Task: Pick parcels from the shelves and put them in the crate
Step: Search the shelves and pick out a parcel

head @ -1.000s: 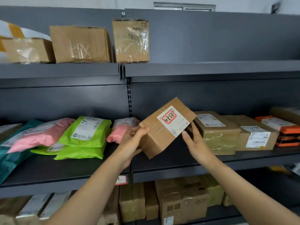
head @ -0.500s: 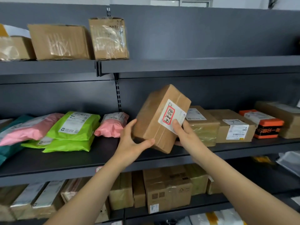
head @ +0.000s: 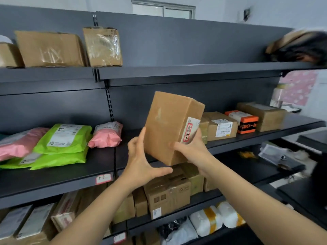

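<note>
I hold a brown cardboard parcel [head: 168,124] up on end in front of the middle shelf [head: 265,137], clear of its surface. A white label with a red-framed mark runs down its right side. My left hand [head: 141,163] cups its lower left corner, thumb under the bottom edge. My right hand [head: 191,149] grips the lower right side, fingers around the labelled face. No crate is in view.
Green mailers [head: 62,144] and pink mailers [head: 106,134] lie left on the middle shelf. Cardboard boxes [head: 221,126] and an orange-black box [head: 246,121] sit right. More boxes [head: 51,48] stand on the top shelf, others [head: 168,193] on the lower one, white bags [head: 208,220] below.
The parcel has turned from flat-tilted to upright, its label swinging to the right side. Both hands shifted to its lower corners, and my view has swung to the right along the shelves.
</note>
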A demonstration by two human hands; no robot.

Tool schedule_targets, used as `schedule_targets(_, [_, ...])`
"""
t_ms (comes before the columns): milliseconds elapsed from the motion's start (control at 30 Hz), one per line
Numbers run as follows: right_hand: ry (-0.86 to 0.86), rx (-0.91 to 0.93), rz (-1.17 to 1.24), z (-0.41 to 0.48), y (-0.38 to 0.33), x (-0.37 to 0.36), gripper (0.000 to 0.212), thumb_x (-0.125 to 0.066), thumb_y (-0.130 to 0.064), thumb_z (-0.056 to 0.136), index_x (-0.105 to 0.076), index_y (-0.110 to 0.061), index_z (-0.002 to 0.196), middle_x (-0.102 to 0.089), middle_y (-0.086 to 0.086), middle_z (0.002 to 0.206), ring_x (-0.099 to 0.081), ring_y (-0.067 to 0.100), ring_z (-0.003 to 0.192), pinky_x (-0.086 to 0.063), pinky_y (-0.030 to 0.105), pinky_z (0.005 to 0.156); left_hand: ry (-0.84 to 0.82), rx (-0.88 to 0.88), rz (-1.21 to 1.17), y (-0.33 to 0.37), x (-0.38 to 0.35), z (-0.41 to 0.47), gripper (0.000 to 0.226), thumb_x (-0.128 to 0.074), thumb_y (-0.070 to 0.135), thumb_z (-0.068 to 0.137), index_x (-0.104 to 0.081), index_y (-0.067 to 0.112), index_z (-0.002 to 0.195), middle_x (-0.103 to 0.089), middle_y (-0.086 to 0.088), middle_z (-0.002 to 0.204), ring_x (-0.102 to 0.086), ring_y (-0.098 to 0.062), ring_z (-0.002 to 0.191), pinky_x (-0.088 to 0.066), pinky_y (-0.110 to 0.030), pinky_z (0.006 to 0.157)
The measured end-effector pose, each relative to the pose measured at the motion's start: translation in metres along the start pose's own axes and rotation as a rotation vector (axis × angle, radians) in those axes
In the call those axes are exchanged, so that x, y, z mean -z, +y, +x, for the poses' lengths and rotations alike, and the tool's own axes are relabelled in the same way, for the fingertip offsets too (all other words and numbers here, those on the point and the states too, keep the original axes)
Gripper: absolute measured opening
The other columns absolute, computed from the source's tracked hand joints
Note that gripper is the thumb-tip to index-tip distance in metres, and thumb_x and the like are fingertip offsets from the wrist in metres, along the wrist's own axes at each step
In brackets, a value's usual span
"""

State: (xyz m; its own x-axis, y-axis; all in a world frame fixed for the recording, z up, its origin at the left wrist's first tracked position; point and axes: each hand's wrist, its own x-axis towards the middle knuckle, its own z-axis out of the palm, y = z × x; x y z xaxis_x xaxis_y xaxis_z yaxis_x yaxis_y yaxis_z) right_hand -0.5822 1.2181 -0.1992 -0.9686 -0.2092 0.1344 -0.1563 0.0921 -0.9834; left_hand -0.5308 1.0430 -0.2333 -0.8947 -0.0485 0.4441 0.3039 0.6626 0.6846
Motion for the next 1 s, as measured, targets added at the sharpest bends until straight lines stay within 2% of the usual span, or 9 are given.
schedule_targets(67, [0.041,0.099,-0.191,-0.017,-0.008,0.004,0.093,-0.083,-0.032,0.06,-0.023,-0.035,0.132,-0.049,-0.008,0.121,-0.05,0.012,0.113,-0.048,0.037,0.092,-0.093,-0.032,0.03,0.001,0.015,-0.005,0.139,-0.089,0.044,0.052,0.02,0.05,0.138,-0.001,0.021,0.14,-0.007,0.004,0.126,-0.018,-0.027,0.108])
schedule_targets(167, [0.092,0.204,-0.595,-0.051,-0.015,0.004,0.122,-0.082,-0.039,0.051,-0.007,-0.032,0.147,-0.038,-0.005,0.139,-0.036,0.017,0.13,-0.041,0.044,0.104,-0.057,-0.095,0.062,0.002,0.041,-0.011,0.14,-0.089,0.042,0.053,0.019,0.042,0.143,0.009,0.016,0.151,0.0,-0.003,0.139,-0.011,-0.03,0.111])
schedule_targets(267, [0.138,0.229,-0.914,-0.092,-0.018,0.0,0.124,-0.083,-0.032,0.06,0.002,-0.029,0.15,-0.018,-0.007,0.151,-0.014,0.018,0.139,-0.028,0.045,0.111,-0.034,-0.235,0.143,0.003,0.062,-0.015,0.137,-0.088,0.045,0.052,0.014,0.043,0.144,0.009,0.013,0.155,0.002,-0.011,0.143,-0.009,-0.034,0.115])
schedule_targets(400, [0.134,0.2,-1.148,-0.146,-0.01,0.003,0.123,-0.08,-0.035,0.058,0.002,-0.028,0.15,-0.018,-0.007,0.149,-0.013,0.019,0.138,-0.03,0.048,0.11,-0.307,-0.446,0.235,0.019,0.058,-0.032,0.131,-0.087,0.042,0.055,0.01,0.043,0.143,0.007,0.015,0.156,0.008,-0.007,0.142,-0.009,-0.037,0.114])
schedule_targets(500, [0.155,0.109,-1.186,-0.188,-0.004,0.019,0.124,-0.08,-0.035,0.057,0.001,-0.027,0.15,-0.018,-0.006,0.15,-0.013,0.019,0.139,-0.027,0.046,0.113,-0.474,-0.49,0.122,0.039,0.036,-0.051,0.126,-0.086,0.036,0.059,0.004,0.034,0.148,-0.008,0.015,0.153,-0.002,-0.002,0.139,-0.018,-0.036,0.113])
schedule_targets(667, [0.233,-0.026,-1.21,-0.268,0.002,0.061,0.12,-0.081,-0.031,0.059,-0.003,-0.024,0.15,-0.018,-0.006,0.148,-0.016,0.016,0.136,-0.025,0.035,0.114,-0.554,-0.593,-0.015,0.082,-0.013,-0.086,0.117,-0.088,0.037,0.055,-0.014,0.032,0.146,-0.027,0.023,0.135,-0.024,0.005,0.123,-0.027,-0.023,0.101])
schedule_targets(767, [0.312,-0.101,-1.259,-0.31,0.007,0.085,0.114,-0.082,-0.034,0.059,-0.012,-0.024,0.147,-0.024,-0.005,0.139,-0.023,0.016,0.128,-0.027,0.029,0.107,-0.626,-0.63,-0.09,0.105,-0.048,-0.108,0.116,-0.089,0.035,0.054,-0.016,0.031,0.144,-0.033,0.018,0.135,-0.032,0.001,0.12,-0.032,-0.025,0.099])
schedule_targets(867, [0.373,-0.195,-1.285,-0.349,0.019,0.106,0.112,-0.081,-0.038,0.055,-0.017,-0.023,0.146,-0.027,-0.002,0.134,-0.025,0.018,0.125,-0.032,0.032,0.106,-0.727,-0.635,-0.155,0.124,-0.087,-0.13,0.117,-0.089,0.035,0.055,-0.015,0.031,0.146,-0.033,0.015,0.141,-0.029,0.004,0.121,-0.032,-0.025,0.101])
schedule_targets(1000, [0.432,-0.348,-1.313,-0.404,0.036,0.139,0.116,-0.079,-0.048,0.056,-0.011,-0.027,0.148,-0.024,-0.004,0.135,-0.024,0.019,0.125,-0.033,0.042,0.106,-0.847,-0.664,-0.195,0.158,-0.139,-0.163,0.118,-0.088,0.036,0.055,-0.014,0.032,0.147,-0.034,0.014,0.142,-0.033,0.0,0.126,-0.033,-0.026,0.104])
